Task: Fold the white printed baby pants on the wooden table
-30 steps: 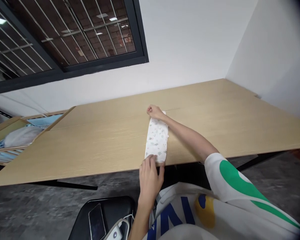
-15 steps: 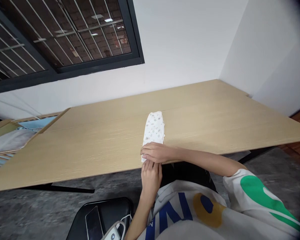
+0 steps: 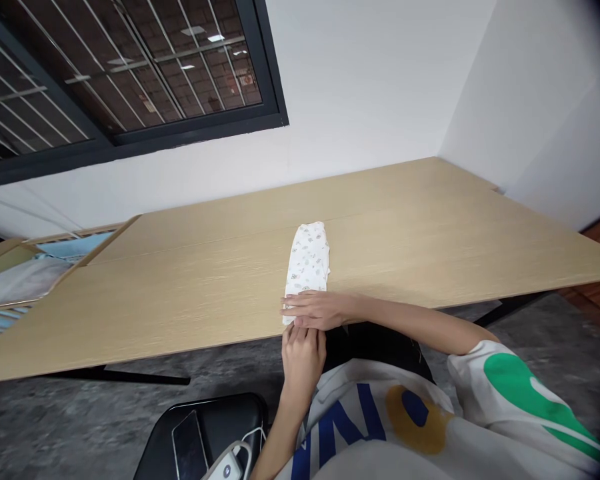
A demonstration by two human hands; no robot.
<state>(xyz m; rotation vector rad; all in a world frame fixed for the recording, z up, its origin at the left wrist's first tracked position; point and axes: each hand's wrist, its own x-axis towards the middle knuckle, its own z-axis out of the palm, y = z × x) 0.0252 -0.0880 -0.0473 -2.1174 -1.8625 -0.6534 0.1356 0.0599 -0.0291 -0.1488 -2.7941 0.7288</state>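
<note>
A small white cloth [image 3: 308, 259] with a tiny coloured print lies folded into a narrow strip on the light wooden table [image 3: 190, 287], running away from me. My right hand [image 3: 314, 310] lies flat across the strip's near end, fingers stretched out and pointing left. My left hand [image 3: 303, 355] comes up from below at the table's front edge, its fingertips tucked under my right hand at the cloth's near end; whether they pinch the cloth is hidden.
A black chair seat [image 3: 205, 430] with a phone [image 3: 193, 445] and a white device on a cable sits at the bottom left. A wooden cot [image 3: 27, 273] with bedding stands past the table's left end. White walls and a barred window [image 3: 120, 73] lie behind.
My right hand came from the cloth's far end to its near end and now lies flatter. The left hand stayed at the near end. The camera shifted slightly.
</note>
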